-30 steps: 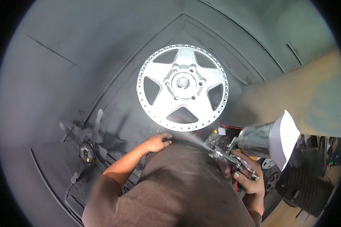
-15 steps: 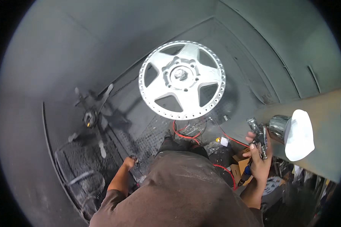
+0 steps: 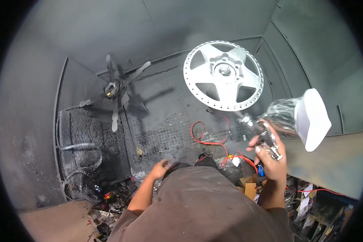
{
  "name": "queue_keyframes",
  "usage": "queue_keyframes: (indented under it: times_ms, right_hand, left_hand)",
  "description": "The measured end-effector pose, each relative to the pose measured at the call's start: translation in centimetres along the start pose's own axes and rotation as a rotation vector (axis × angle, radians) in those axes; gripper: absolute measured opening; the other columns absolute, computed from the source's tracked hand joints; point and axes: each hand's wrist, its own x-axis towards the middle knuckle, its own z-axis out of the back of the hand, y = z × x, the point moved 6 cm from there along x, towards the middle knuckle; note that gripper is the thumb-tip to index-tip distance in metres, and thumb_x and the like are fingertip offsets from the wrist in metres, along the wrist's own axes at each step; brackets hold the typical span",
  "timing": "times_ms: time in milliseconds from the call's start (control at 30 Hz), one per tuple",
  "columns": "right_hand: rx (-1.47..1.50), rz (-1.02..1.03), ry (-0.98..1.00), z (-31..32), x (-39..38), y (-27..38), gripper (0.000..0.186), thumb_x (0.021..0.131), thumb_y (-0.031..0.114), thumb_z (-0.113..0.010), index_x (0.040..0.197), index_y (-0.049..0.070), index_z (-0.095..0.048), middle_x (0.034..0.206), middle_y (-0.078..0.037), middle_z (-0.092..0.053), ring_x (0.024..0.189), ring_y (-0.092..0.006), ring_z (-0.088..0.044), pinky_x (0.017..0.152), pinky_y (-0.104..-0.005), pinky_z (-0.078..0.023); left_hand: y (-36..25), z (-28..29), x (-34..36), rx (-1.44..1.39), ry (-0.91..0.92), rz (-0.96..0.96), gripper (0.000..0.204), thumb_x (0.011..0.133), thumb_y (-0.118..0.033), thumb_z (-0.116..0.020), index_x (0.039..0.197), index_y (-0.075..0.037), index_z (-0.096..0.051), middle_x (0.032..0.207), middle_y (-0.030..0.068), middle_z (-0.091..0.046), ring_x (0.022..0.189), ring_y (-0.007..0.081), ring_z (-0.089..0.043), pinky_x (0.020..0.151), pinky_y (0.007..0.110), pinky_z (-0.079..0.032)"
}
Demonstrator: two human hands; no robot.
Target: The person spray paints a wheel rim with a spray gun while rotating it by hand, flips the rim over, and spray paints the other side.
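My right hand [image 3: 275, 157] is wrapped round the handle of a metal spray gun [image 3: 266, 139]. A clear cup [image 3: 282, 115] with a broad white piece [image 3: 313, 121] at its end is joined to the gun. The gun's nozzle points toward a silver-white five-spoke wheel rim [image 3: 225, 70], just below its lower edge and apart from it. What holds up the rim is hidden behind it. Low beside my waist hangs my left hand [image 3: 160, 168], its fingers loosely bent and apart, with nothing visible in them.
A red hose [image 3: 207, 142] loops over the dark, paint-coated floor. At the left stands a multi-armed stand [image 3: 113, 89] beside a dark shaggy panel [image 3: 82, 131]. Cardboard boxes [image 3: 250, 190] and cluttered shelves [image 3: 314, 213] lie at lower right. Grey walls enclose the space.
The view has swung left, so the rim now appears farther right. My right hand has brought the spray gun closer to the rim, and the cup has tilted. My left hand is nearer my waist.
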Motion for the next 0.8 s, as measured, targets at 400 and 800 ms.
queue_keyframes:
  times_ms: [400,800]
  right_hand:
    - [-0.371,0.071,-0.292,-2.1,-10.3,-1.4,0.061,0.095,0.008,-0.059,0.153,0.015,-0.041,0.102,-0.005,-0.066,0.083,-0.0125,-0.065,0.055,-0.0236,-0.051]
    - [-0.321,0.264,-0.154,-20.8,-9.0,1.2,0.057,0.091,0.011,-0.064,0.145,0.012,-0.047,0.109,-0.007,-0.069,0.083,-0.0151,-0.069,0.056,-0.0273,-0.054]
  left_hand:
    - [38.5,-0.9,-28.7,-0.188,-0.544,0.327,0.032,0.095,-0.027,-0.065,0.115,-0.001,-0.066,0.097,0.0134,-0.070,0.083,0.0213,-0.065,0.075,0.034,-0.053]
    - [48.9,-19.5,-48.3,-0.990,-0.754,0.663,0.022,0.094,-0.024,-0.060,0.107,-0.007,-0.064,0.083,0.0066,-0.065,0.066,0.0183,-0.060,0.054,0.037,-0.047]
